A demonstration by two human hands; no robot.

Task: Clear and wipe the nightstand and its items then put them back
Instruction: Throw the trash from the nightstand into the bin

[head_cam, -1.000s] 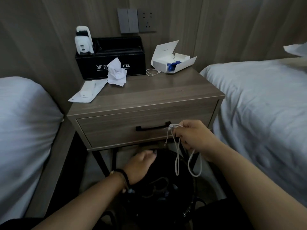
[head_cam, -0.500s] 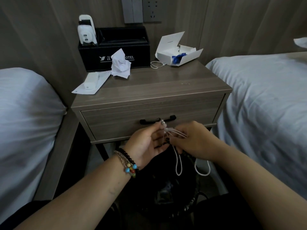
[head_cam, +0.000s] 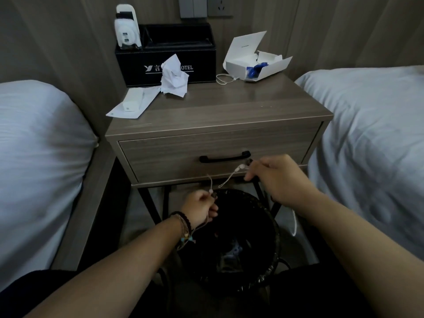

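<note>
- While both hands work low in front of the drawer, a thin white cord with small pale beads (head_cam: pixel 230 177) is drawn between them: the left hand (head_cam: pixel 201 208) pinches one end in curled fingers, and the right hand (head_cam: pixel 278 180) grips the other, with a white loop hanging below its wrist.
- Holding it right over the round black woven waste basket with a glossy liner (head_cam: pixel 270 255) looks deliberate to me: either the cord is being untangled or it is about to be dropped in as rubbish; I cannot tell which.
- Up on the grey-brown wood-grain nightstand (head_cam: pixel 229 111), which serves as the bench, most of the task's things are not yet cleared.
- At the back stands a black leather-look rectangular hotel box with white lettering (head_cam: pixel 202 65), stiff and matte; a white plastic charger-like device (head_cam: pixel 126 31) stands in its left compartment.
- A crumpled white tissue (head_cam: pixel 174 78) sits just in front of the box, soft and sharply creased, likely waste.
- A flat white paper sheet (head_cam: pixel 119 111) overhangs the bench's left edge, with a small white rectangular block (head_cam: pixel 133 103) lying on it.
- At the back right, an opened white cardboard carton (head_cam: pixel 238 65) shows something blue (head_cam: pixel 255 70) inside; its flaps are splayed, so it should be lifted from beneath.
- Beside it lies another thin white looped cord (head_cam: pixel 223 79), limp and easy to snag.
- Pale bed linen flanks the bench on both sides, smooth and slightly wrinkled.
</note>
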